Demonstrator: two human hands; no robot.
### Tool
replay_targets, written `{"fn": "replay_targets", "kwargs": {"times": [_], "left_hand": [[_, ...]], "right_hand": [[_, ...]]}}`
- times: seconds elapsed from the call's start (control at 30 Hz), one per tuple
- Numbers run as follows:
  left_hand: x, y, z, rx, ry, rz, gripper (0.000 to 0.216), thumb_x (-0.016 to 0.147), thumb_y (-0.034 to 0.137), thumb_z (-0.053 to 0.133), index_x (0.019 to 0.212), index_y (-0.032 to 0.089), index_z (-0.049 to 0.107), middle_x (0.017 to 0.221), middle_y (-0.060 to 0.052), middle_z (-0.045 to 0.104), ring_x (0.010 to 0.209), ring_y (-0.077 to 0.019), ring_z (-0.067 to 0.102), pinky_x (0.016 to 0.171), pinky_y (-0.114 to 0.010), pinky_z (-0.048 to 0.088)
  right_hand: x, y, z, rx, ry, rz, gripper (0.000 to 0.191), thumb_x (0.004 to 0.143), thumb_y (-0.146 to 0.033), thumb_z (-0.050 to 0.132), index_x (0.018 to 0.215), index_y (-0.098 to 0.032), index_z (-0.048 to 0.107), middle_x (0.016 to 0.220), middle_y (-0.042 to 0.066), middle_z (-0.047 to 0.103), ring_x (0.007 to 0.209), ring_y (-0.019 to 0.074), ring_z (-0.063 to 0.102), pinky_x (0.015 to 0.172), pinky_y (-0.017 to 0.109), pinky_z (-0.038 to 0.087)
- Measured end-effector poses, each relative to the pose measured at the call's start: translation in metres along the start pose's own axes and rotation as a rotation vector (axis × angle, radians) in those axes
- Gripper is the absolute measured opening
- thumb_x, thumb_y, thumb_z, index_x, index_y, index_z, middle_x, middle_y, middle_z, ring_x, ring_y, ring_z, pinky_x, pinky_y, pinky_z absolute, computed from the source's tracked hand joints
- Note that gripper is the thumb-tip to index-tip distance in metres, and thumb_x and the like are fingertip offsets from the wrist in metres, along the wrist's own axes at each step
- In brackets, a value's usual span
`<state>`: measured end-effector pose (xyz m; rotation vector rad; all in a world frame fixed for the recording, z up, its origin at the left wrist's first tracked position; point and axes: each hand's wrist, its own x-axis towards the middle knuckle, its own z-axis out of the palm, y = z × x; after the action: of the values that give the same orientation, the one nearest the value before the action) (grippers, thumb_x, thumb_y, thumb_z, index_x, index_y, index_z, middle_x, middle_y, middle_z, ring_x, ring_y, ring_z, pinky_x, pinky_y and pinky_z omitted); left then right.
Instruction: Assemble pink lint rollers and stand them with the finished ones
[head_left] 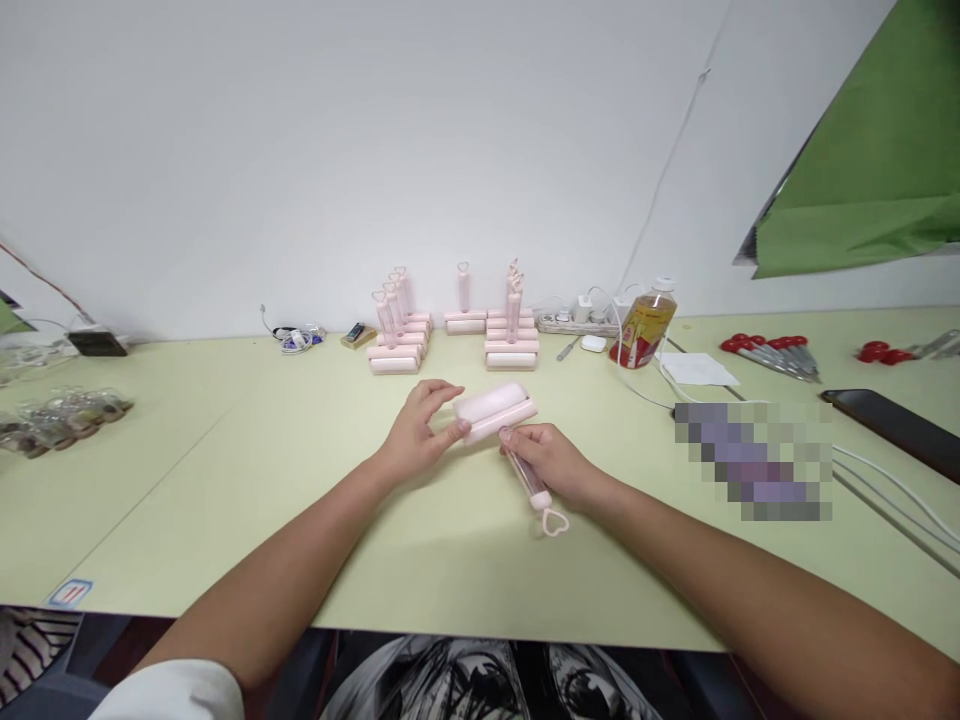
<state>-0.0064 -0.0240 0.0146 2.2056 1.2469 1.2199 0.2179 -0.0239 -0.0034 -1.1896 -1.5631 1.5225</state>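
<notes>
A pink lint roller (491,402) with a clear handle and a heart-shaped loop is held tilted above the table, its head away from me. My right hand (551,462) is closed around the upper part of the handle, close to the head. The heart loop hangs down toward me. At the left end of the head, my left hand (424,430) grips the edge between thumb and fingers; the thumb lies over the front and the index finger stretches above. Behind stand more pink lint rollers in a left group (396,362) and a right group (511,358), their handles upright.
A drink bottle (645,325) stands near a power strip (577,325) by the wall. To the right lie red-handled tools (772,352), a white paper (697,368), a black phone (892,425) and cables. At left are small clear-wrapped items (60,420).
</notes>
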Motion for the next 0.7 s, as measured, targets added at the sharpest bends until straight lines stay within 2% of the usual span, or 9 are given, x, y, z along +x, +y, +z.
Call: {"fn": "replay_targets", "kwargs": {"times": [0.07,0.13,0.23,0.33,0.43,0.5,0.57,0.63,0.7], "left_hand": [[-0.004,0.012,0.003,0.167,-0.015,0.185,0.035,0.088,0.036,0.058,0.119,0.021,0.061,0.111,-0.011,0.061,0.106,-0.0226,0.055,0.093,-0.040,0.044],[-0.009,0.026,0.010,0.251,-0.140,0.316,0.032,0.091,0.031,0.054,0.122,0.022,0.058,0.098,-0.007,0.066,0.093,-0.0198,0.059,0.086,-0.037,0.045],[-0.016,0.042,0.026,0.294,-0.275,0.445,0.039,0.091,0.028,0.053,0.130,0.020,0.049,0.098,-0.007,0.068,0.091,-0.0196,0.062,0.080,-0.034,0.047],[-0.019,0.048,0.042,0.323,-0.231,0.491,0.031,0.092,0.027,0.050,0.122,0.019,0.053,0.104,-0.008,0.068,0.092,-0.0194,0.063,0.077,-0.031,0.049],[-0.016,0.046,0.046,0.354,-0.150,0.517,0.025,0.094,0.025,0.046,0.116,0.019,0.054,0.095,-0.006,0.069,0.084,-0.0174,0.064,0.070,-0.028,0.049],[-0.009,0.043,0.041,0.365,-0.111,0.496,0.024,0.094,0.024,0.045,0.116,0.020,0.054,0.087,-0.004,0.067,0.076,-0.0160,0.063,0.064,-0.026,0.047],[0.005,0.038,0.031,0.364,-0.063,0.379,0.022,0.094,0.026,0.046,0.112,0.020,0.055,0.082,-0.003,0.064,0.069,-0.0145,0.060,0.059,-0.025,0.044],[0.026,0.033,0.018,0.349,0.029,0.206,0.014,0.092,0.029,0.048,0.099,0.020,0.057,0.078,-0.001,0.061,0.063,-0.0131,0.056,0.058,-0.025,0.042],[0.055,0.024,0.004,0.371,0.120,0.148,0.015,0.090,0.032,0.051,0.084,0.019,0.054,0.077,-0.002,0.058,0.065,-0.0143,0.053,0.060,-0.027,0.041]], "right_hand": [[0.000,-0.001,-0.001,0.074,0.036,0.024,0.047,0.075,-0.062,0.060,0.066,-0.016,0.058,0.048,-0.006,0.039,0.046,0.0086,0.030,0.046,0.025,0.021],[-0.001,-0.001,0.001,0.138,0.055,0.014,0.048,0.075,-0.062,0.060,0.067,-0.015,0.059,0.051,-0.004,0.045,0.048,0.0098,0.036,0.047,0.025,0.026],[-0.006,-0.002,0.006,0.220,0.039,-0.024,0.047,0.075,-0.062,0.061,0.068,-0.015,0.060,0.054,-0.001,0.052,0.052,0.0121,0.044,0.050,0.026,0.032],[-0.010,-0.002,0.014,0.308,0.022,-0.012,0.047,0.076,-0.062,0.061,0.068,-0.016,0.059,0.054,0.000,0.054,0.052,0.0129,0.048,0.050,0.026,0.036],[-0.012,-0.001,0.020,0.357,0.069,0.032,0.047,0.076,-0.063,0.060,0.066,-0.017,0.056,0.048,-0.003,0.049,0.045,0.0119,0.046,0.045,0.025,0.036],[-0.011,0.000,0.021,0.354,0.095,0.033,0.048,0.078,-0.063,0.057,0.064,-0.018,0.054,0.047,-0.003,0.049,0.040,0.0107,0.044,0.040,0.025,0.035],[-0.008,0.002,0.020,0.333,0.090,0.030,0.047,0.081,-0.062,0.054,0.069,-0.017,0.057,0.053,-0.002,0.053,0.038,0.0097,0.044,0.037,0.025,0.037],[-0.004,0.005,0.018,0.304,0.074,0.037,0.045,0.084,-0.059,0.053,0.076,-0.016,0.060,0.059,-0.001,0.056,0.039,0.0085,0.045,0.037,0.024,0.039],[-0.001,0.008,0.016,0.277,0.054,0.036,0.040,0.085,-0.054,0.054,0.080,-0.015,0.062,0.062,-0.002,0.055,0.040,0.0076,0.046,0.038,0.023,0.039]]}}
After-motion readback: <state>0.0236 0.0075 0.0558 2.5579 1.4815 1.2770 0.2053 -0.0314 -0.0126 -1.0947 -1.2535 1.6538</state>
